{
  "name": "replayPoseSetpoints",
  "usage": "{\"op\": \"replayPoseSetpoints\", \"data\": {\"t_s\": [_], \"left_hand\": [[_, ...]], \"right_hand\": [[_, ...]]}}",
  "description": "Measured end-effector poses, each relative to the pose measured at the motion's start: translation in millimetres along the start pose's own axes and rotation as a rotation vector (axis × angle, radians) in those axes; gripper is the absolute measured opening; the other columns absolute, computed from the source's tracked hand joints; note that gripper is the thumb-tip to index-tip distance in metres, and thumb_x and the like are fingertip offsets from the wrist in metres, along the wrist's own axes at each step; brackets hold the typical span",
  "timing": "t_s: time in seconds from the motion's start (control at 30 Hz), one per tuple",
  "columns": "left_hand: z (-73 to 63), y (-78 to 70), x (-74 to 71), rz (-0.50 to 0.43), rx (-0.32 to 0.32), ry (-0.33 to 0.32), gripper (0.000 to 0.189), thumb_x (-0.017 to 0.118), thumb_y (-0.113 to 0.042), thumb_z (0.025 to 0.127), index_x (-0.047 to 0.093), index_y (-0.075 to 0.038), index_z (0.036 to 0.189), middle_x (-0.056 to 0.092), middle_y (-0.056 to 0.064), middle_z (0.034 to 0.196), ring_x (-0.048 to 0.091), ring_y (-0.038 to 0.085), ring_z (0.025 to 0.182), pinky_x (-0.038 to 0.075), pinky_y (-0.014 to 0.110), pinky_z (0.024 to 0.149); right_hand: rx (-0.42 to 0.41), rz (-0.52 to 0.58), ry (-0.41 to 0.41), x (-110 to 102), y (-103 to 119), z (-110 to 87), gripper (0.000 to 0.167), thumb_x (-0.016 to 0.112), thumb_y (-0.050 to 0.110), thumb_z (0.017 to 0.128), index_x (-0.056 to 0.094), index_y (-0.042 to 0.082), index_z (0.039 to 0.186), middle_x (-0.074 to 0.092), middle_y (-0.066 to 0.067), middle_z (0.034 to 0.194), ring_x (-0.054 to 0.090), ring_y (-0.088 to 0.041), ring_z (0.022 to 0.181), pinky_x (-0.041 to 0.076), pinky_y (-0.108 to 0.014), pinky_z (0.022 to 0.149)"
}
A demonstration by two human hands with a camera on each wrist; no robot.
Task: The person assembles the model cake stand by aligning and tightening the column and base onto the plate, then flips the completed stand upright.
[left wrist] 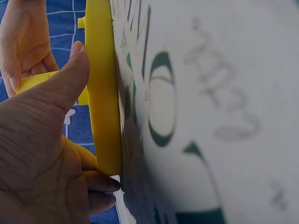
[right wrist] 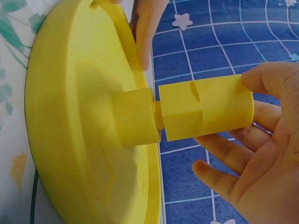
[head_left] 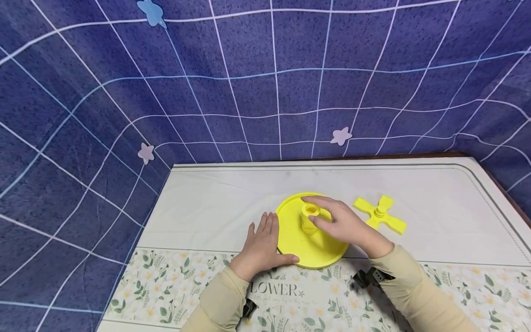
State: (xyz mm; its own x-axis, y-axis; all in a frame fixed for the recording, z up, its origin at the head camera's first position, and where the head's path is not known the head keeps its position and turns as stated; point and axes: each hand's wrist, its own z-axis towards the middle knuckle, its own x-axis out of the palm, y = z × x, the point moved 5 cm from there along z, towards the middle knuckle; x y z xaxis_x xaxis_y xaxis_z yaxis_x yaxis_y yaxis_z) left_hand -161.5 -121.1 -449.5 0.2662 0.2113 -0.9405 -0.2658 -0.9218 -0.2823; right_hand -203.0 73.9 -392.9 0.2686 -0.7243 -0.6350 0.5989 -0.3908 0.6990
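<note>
A round yellow plate [head_left: 294,244] with a raised rim lies flat on the tabletop. My left hand [head_left: 261,246] rests against its left edge, fingers straight along the side and thumb on the near rim. From the plate's middle rises a short yellow stub [right wrist: 135,116]. A hollow yellow cylinder [right wrist: 203,109] stands over this stub, with a narrow neck showing between them. My right hand [head_left: 342,221] grips the cylinder near its top, between thumb and fingers. In the left wrist view, the left thumb [left wrist: 74,70] overlaps part of the cylinder.
To the right of the plate lies a yellow four-armed cross piece [head_left: 379,212] with a small round hub. A white cloth with a flowered band [head_left: 166,286] covers the table. A blue curtain with a grid and stars [head_left: 249,92] hangs behind and at the sides.
</note>
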Motion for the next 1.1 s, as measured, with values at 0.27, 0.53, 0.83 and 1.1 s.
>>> {"op": "replayPoseSetpoints", "data": {"t_s": [0.27, 0.53, 0.83, 1.1], "left_hand": [[0.1, -0.2, -0.4, 0.004, -0.005, 0.005, 0.124, 0.063, -0.074, 0.076, 0.008, 0.006, 0.154, 0.009, 0.022, 0.160, 0.004, 0.034, 0.148, 0.010, 0.060, 0.114], [0.8, -0.7, 0.5, 0.009, -0.007, 0.004, 0.124, 0.064, -0.074, 0.076, 0.010, 0.006, 0.154, 0.010, 0.023, 0.160, 0.005, 0.035, 0.148, 0.012, 0.059, 0.114], [0.1, -1.2, -0.1, -0.004, -0.008, 0.007, 0.123, 0.065, -0.073, 0.076, 0.010, 0.006, 0.153, 0.010, 0.023, 0.160, 0.005, 0.035, 0.148, 0.011, 0.060, 0.114], [-0.6, -0.8, 0.2, -0.008, -0.013, 0.012, 0.123, 0.064, -0.073, 0.077, 0.008, 0.006, 0.154, 0.008, 0.022, 0.160, 0.004, 0.034, 0.148, 0.009, 0.059, 0.114]], "right_hand": [[0.079, -0.102, -0.079, 1.3, -5.2, 0.1, 0.046, 0.075, 0.031, 0.087, 0.064, 0.010, 0.125, 0.067, -0.006, 0.122, 0.065, -0.027, 0.104, 0.051, -0.045, 0.089], [0.096, -0.169, -0.193, 4.2, -3.9, -1.3, 0.040, 0.082, 0.032, 0.079, 0.065, 0.012, 0.109, 0.070, 0.000, 0.100, 0.066, -0.020, 0.089, 0.054, -0.039, 0.080], [0.102, -0.230, -0.156, 4.6, 2.1, -2.0, 0.061, 0.079, 0.038, 0.082, 0.059, 0.006, 0.129, 0.066, -0.011, 0.121, 0.064, -0.029, 0.106, 0.050, -0.046, 0.091], [0.042, -0.098, -0.007, 1.4, 8.0, 1.6, 0.060, 0.067, 0.015, 0.089, 0.047, 0.005, 0.144, 0.051, -0.012, 0.143, 0.047, -0.032, 0.132, 0.035, -0.047, 0.108]]}}
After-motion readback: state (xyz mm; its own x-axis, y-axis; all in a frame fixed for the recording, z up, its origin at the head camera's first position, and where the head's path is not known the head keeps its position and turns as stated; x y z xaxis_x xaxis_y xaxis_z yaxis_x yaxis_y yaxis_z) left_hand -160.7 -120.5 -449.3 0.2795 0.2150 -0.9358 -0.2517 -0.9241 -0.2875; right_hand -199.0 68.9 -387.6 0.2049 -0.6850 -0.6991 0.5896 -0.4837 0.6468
